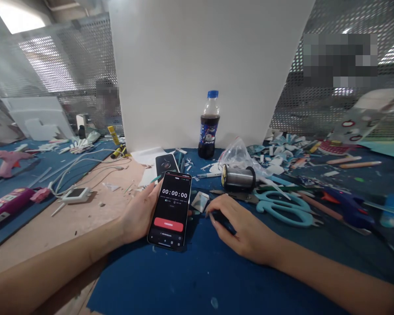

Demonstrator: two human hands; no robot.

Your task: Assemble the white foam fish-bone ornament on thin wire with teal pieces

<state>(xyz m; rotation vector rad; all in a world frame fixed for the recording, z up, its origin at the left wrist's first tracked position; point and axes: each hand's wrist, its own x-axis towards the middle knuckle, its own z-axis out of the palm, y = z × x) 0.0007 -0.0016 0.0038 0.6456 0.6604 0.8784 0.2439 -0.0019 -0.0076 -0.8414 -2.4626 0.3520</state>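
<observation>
Head view, centre: our left hand (142,212) grips the phone (167,209), seemingly presenting its timer (174,194); right hand (241,227) curled, contents unclear; tapping would need steadiness.

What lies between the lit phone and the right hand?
A small whitish piece, seen in the head view; nearer the wearer, blue surface shows between the lit phone and the right hand.

Black rectangular smartphone (169,210): in the left hand (143,212)
Blue-capped plastic bottle (209,129): before the upright white board (184,61), behind the cylindrical silver wire spool (239,177)
Light-blue-handled metal scissors (262,198): behind the right hand (241,229), handles right of the spool
</observation>
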